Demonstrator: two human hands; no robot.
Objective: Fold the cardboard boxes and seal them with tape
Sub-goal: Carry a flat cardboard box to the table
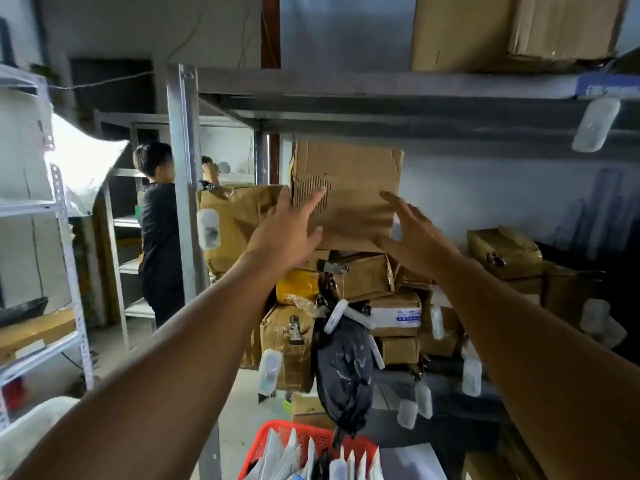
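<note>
Grey metal shelving [346,95] spans the far right against a pale wall [485,188]. A white rack [65,237] stands left, beside what seems a bright window [83,161]. The floor [239,400] is pale concrete.

A grey metal shelf [381,90] carries a big cardboard box [512,29] at its right end; beneath it, taped cardboard parcels [363,275] sit piled by the wall.

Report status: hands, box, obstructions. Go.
Left hand and right hand open, fingers spread, either side of the top cardboard box; contact unclear. Box upright on the stacked parcels. Shelf beam close overhead.
</note>
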